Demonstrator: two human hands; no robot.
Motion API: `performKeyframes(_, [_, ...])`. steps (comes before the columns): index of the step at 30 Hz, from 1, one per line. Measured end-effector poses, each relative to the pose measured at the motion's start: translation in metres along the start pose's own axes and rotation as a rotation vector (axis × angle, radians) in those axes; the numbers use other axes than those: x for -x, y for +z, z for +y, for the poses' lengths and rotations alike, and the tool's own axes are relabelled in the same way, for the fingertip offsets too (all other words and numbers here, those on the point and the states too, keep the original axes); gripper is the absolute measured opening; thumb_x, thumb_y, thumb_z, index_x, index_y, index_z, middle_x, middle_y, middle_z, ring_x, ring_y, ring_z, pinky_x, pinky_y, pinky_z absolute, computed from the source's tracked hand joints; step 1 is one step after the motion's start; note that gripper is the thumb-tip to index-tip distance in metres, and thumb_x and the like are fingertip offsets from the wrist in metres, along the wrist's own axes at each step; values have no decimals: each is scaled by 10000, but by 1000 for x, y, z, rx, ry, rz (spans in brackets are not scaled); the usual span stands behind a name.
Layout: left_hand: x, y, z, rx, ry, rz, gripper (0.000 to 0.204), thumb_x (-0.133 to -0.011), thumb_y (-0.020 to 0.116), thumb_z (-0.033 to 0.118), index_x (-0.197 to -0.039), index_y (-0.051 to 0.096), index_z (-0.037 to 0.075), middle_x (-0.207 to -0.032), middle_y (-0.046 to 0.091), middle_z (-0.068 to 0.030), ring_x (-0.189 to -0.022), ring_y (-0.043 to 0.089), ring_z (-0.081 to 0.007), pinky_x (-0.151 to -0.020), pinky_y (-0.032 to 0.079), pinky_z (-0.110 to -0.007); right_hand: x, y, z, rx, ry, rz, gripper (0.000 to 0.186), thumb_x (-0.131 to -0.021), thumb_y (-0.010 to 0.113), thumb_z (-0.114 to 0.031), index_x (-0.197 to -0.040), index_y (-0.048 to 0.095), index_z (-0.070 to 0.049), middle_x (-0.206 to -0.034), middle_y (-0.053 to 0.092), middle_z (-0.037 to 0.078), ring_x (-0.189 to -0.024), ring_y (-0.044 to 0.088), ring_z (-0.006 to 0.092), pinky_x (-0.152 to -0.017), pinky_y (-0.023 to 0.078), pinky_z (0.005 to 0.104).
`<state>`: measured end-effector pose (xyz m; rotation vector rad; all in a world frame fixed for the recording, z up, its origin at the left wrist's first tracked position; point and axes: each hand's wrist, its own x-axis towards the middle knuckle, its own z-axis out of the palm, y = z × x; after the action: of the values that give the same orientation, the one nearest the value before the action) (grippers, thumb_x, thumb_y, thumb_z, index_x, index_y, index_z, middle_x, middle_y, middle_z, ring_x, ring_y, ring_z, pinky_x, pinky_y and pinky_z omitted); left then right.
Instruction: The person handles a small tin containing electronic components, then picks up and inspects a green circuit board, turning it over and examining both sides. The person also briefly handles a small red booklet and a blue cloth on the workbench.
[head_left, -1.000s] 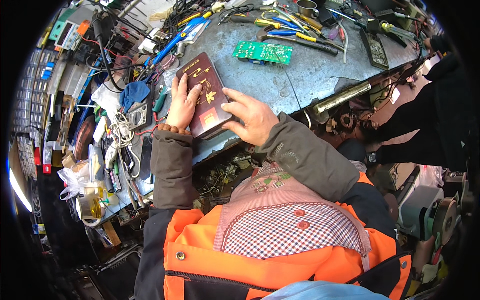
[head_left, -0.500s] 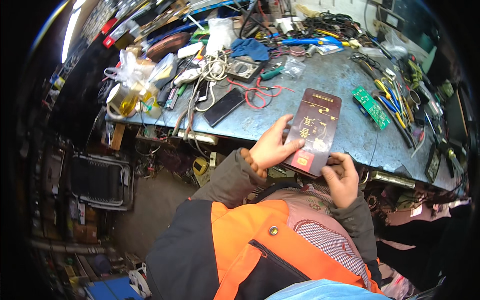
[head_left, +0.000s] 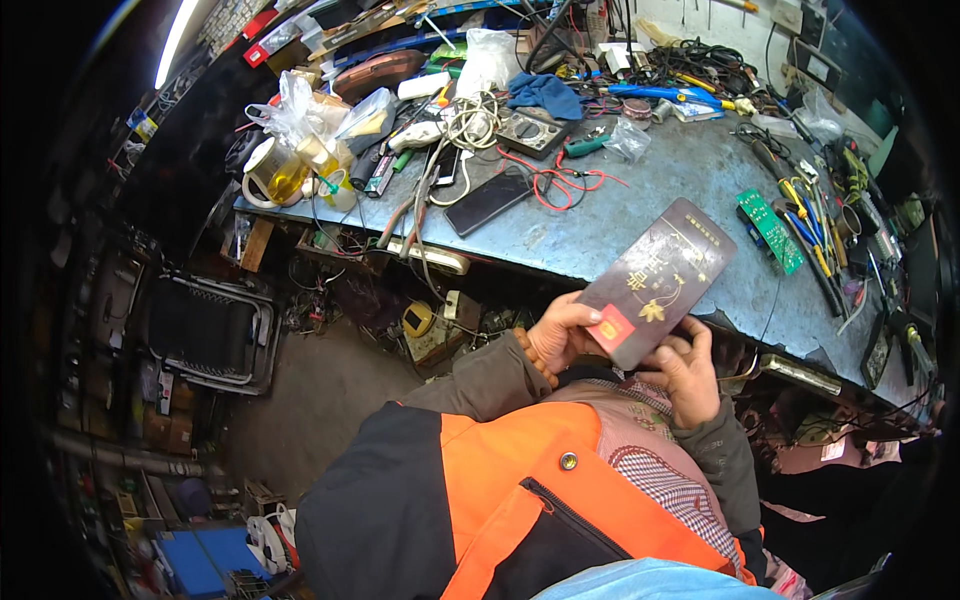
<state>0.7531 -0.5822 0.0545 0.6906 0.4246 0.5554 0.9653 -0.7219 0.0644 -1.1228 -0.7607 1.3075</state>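
A flat maroon box (head_left: 668,270) with gold print and a red square is tilted over the near edge of the blue-grey bench (head_left: 540,250). My left hand (head_left: 560,340) grips its lower-left corner, thumb on top. My right hand (head_left: 688,375) has its fingers curled round the box's lower-right edge, the fingertips partly hidden. Right of the box lie a green circuit board (head_left: 768,230) and long-handled tools (head_left: 812,240). Left of it are a black phone (head_left: 487,200) and red wires (head_left: 560,185).
A cluttered pile (head_left: 310,150) of bags, cables and jugs fills the bench's left. A folding chair (head_left: 205,335) stands below on the left, beside bare floor (head_left: 310,390). Tangled cables (head_left: 690,65) line the back, and someone's dark-clothed legs (head_left: 830,500) show at the lower right.
The view has swung toward the left of the bench. The box has turned clockwise and come toward my body; my hands have shifted to its lower corners.
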Motion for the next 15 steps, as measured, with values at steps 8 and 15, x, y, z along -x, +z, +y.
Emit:
performKeyframes(8, [15, -37, 47, -193, -112, -196, 724, -714, 768, 147, -1353, 590, -144, -1285, 721, -220, -1154, 718, -291, -1067, 546, -403, -1, -14, -24, -263, -185, 121, 448, -1115, 537, -369, -1460, 478, -89, -1377, 633, 135, -1165, 697, 274, -870, 649, 476])
performKeyframes(15, [25, -33, 45, -150, 6, -106, 705, -739, 744, 148, -1349, 575, -163, -1264, 720, -247, -1142, 726, -323, -1054, 562, -441, -2, -17, -25, -363, -146, 35, 519, -1112, 544, -391, -1524, 453, -89, -1464, 598, 170, -1269, 661, 306, -946, 619, 537])
